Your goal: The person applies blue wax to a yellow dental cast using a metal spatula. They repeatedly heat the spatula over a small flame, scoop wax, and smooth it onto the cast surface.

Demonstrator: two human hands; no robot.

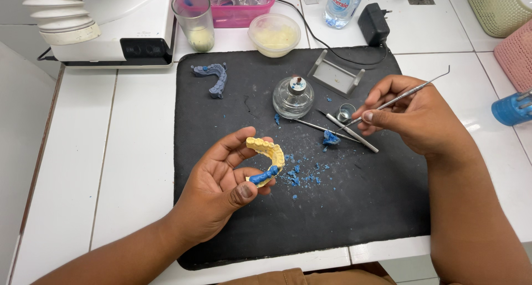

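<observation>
The left hand (pixel 221 180) curls around a yellow plaster dental arch model with blue wax on one end (pixel 267 162), held above the black rubber mat (pixel 221 113), its open side facing the palm. The right hand (pixel 413 119) pinches a thin steel dental instrument (pixel 407 94), its long axis running from lower left to upper right. A clear plastic bottle with a blue-and-red label (pixel 343 2) stands at the top edge

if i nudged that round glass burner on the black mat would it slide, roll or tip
The squat round clear glass burner looks wide-based and low, so it probably slides rather than tips. Standing upright, it seems unlikely to roll. The black mat looks grippy, likely resisting the slide; glass would probably break if dropped.
</observation>
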